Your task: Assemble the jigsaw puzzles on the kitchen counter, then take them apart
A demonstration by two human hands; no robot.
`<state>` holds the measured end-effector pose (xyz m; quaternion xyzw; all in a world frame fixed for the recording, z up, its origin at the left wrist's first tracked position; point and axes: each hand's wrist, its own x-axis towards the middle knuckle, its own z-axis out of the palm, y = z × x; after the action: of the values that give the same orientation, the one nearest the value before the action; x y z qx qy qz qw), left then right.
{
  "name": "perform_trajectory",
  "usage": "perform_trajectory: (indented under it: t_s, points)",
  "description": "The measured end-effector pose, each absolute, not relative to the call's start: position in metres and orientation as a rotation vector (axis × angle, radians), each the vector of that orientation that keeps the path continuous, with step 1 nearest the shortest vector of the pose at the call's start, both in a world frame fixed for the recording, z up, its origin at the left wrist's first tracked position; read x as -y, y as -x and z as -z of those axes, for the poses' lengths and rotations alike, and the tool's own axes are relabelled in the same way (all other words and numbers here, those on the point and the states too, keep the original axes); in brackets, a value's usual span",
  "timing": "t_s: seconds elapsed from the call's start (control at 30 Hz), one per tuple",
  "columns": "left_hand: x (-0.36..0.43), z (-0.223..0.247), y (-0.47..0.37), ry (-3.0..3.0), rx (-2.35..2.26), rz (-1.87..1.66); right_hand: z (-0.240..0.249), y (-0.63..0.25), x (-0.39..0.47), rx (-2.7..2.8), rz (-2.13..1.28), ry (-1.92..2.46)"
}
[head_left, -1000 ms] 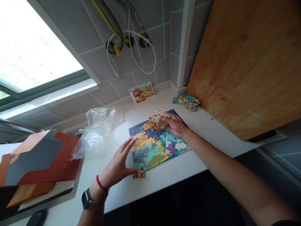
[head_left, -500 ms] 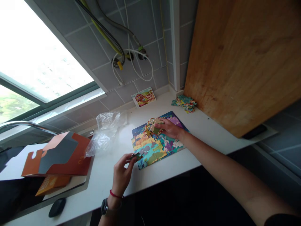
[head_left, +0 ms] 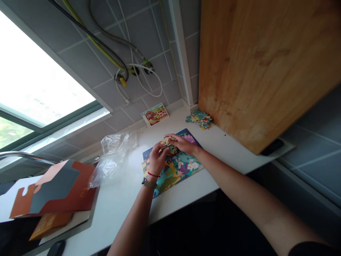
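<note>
Since 0.5 s ago, the left hand has moved from the near left edge of the animal jigsaw puzzle to over it, its fingers bent in close against the stack of jigsaw pieces, though I cannot tell what they grip. Over the puzzle too, the right hand has its fingers closed around that stack. Beyond the puzzle on the worktop are 1 picture card and, to the right, a loose pile of pieces.
</note>
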<state>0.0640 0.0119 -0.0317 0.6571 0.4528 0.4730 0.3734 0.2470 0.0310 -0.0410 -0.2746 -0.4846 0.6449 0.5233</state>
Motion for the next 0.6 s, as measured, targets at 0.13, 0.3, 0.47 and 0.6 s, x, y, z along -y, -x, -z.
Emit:
perform_trajectory:
  t_s: [0.13,0.3,0.47,0.6]
  points:
    - [-0.012,0.038,-0.063,-1.692,-1.138,-1.26,0.048,-0.247,-0.035,1.337,-1.497,0.651]
    - [-0.004,0.024,-0.034,-1.903,-1.233,-1.014,0.054,-0.243,-0.035,1.513,-1.356,0.697]
    - [-0.001,0.005,0.031,-2.241,-1.423,-0.556,0.059,-0.243,-0.036,1.549,-1.277,0.816]
    - [-0.003,0.0,0.078,-2.32,-1.462,-0.23,0.057,-0.244,-0.035,1.58,-1.257,0.887]
